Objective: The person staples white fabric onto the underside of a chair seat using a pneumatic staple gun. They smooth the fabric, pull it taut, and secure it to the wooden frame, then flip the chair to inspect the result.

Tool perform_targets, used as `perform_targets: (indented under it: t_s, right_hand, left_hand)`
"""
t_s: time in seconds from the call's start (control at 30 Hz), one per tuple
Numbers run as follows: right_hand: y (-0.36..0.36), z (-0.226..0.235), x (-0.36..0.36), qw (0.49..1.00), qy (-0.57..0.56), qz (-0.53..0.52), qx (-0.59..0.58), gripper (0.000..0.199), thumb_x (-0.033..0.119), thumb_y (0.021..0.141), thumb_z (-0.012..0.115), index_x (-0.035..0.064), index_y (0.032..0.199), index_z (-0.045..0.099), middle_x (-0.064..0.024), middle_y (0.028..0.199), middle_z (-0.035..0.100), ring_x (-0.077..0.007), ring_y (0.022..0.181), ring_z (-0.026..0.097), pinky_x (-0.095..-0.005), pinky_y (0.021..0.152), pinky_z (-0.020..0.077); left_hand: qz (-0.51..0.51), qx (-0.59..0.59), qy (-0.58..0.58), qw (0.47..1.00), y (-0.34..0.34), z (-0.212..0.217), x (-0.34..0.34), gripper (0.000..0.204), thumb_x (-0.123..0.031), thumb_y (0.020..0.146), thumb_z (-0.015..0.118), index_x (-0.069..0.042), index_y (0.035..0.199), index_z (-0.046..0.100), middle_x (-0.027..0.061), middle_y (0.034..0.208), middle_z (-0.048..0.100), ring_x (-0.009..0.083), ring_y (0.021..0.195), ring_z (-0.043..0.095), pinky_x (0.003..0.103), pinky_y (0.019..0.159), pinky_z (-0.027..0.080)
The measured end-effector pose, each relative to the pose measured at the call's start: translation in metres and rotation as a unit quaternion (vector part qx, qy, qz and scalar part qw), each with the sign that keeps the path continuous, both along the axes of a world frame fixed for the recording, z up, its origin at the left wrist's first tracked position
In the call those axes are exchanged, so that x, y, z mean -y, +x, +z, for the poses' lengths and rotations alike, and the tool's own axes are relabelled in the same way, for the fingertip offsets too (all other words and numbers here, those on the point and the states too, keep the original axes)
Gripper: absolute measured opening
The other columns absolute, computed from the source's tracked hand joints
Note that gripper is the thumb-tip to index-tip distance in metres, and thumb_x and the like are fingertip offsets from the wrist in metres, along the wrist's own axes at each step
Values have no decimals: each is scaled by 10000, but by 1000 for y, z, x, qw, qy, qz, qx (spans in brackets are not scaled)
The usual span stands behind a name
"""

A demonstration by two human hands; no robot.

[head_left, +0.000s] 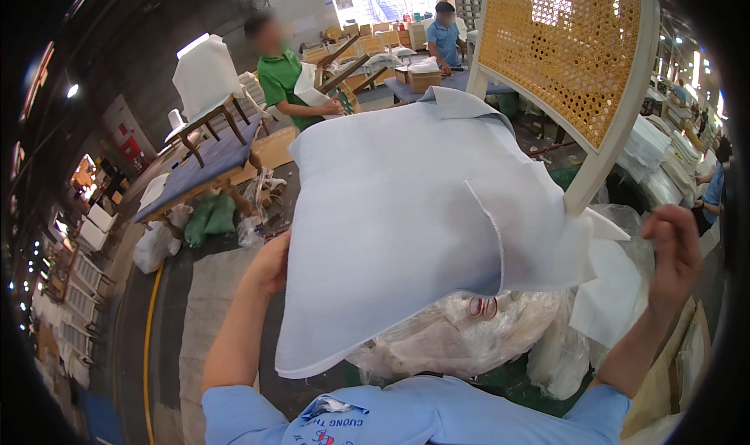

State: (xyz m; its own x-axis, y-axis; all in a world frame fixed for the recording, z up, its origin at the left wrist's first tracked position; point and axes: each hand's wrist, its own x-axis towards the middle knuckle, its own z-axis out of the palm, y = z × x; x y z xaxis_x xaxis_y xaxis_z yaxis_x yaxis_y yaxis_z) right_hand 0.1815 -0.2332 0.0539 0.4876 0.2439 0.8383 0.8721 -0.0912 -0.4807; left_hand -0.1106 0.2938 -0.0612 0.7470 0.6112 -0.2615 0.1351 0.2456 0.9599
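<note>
Touching pale cover [383,203], left hand [275,264] partly hidden; right hand [673,246] half-open, raised.

You've got two bare hands [275,262] in play, one pale cloth [383,210] mid-dial, one cane panel [539,74] at two o'clock, two red loops [482,308] at four, one yellow floor line [148,328] at eight!

Cloth [383,187] ctr; chair back [558,54] behind, R; scissors [490,309] on plastic wrap [422,332], nr side; bkgd L, 2nd chair [205,74] on table [223,157].
</note>
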Motion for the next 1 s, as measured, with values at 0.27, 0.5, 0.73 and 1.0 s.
perform_targets:
  t_s: [0.27, 0.5, 0.73, 1.0]
  right_hand:
    - [3, 51, -139, 921, -348, 114, 135, 175, 76, 934, 633, 5, 1080, 697, -158, 1011, 708, -356, 950, 656, -410, 851, 513]
    - [54, 29, -209, 825, -547, 137, 49, 398, 143, 971, 598, 38, 1354, 611, -158, 1267, 665, -355, 1160, 623, -442, 1055, 469]
    - [64, 22, -217, 779, -600, 171, 59, 539, 182, 923, 674, 60, 1431, 542, -154, 1247, 616, -354, 1191, 590, -429, 1055, 464]
    - [58, 40, -198, 757, -628, 176, 38, 275, 172, 851, 732, 62, 1097, 675, -154, 980, 669, -351, 1046, 630, -444, 882, 502]
  left_hand:
    - [48, -12, -70, 996, 4, -12, 12, 559, -381, 1036, 602, 76, 1357, 588, 190, 1219, 706, 240, 1051, 717, 386, 843, 604]
    - [100, 9, -74, 992, 10, -15, 14, 477, -248, 1035, 614, 109, 1348, 577, 219, 1138, 718, 240, 916, 744, 382, 713, 624]
    - [163, -21, -1, 986, 23, -27, 19, 466, -244, 1043, 608, 111, 1344, 580, 198, 1129, 723, 231, 915, 741, 371, 735, 619]
    - [166, 9, 62, 984, 25, -43, 13, 470, -261, 1046, 606, 100, 1346, 584, 188, 1129, 724, 229, 916, 738, 368, 746, 616]
